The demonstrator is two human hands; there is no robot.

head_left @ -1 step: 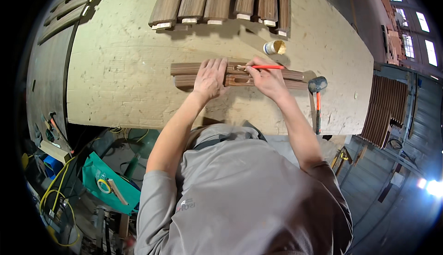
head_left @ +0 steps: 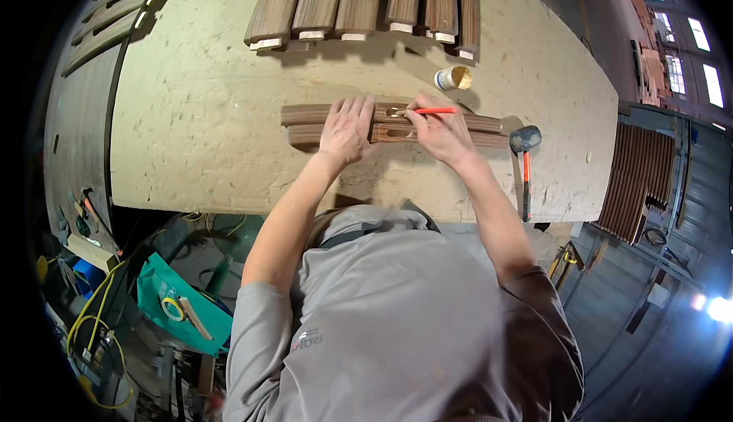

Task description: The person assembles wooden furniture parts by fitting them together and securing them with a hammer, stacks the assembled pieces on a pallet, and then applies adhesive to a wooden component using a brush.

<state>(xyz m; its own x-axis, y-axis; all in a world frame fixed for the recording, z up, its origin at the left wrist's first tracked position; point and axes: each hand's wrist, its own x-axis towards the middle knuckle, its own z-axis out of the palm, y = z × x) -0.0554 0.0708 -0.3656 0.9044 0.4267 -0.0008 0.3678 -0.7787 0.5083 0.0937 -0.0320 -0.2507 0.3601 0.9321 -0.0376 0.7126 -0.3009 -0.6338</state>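
Note:
Two brown grooved wooden strips (head_left: pixel 305 114) lie side by side across the worktable, with oblong slots (head_left: pixel 397 131) near their middle. My left hand (head_left: pixel 348 130) rests flat over both strips, left of the slots, its fingers stretched out. In my right hand (head_left: pixel 441 133) is a slim red-handled brush (head_left: pixel 439 110), pinched between the fingers. Its tip is at the slot in the far strip. That hand also covers part of both strips. Just beyond it sits a small pale pot (head_left: pixel 450 78) with yellowish stuff at its mouth.
A black-headed mallet (head_left: pixel 525 141) with an orange-and-black handle lies right of the strips. Several similar brown wooden pieces (head_left: pixel 359 2) line the far side of the pale worktable (head_left: pixel 191 132). More lie at far left (head_left: pixel 114 29). A green bag (head_left: pixel 179 296) is below left.
My right hand has shifted the brush slightly to the left, and its red handle end is now nearer the hand. My left hand stays on the strips.

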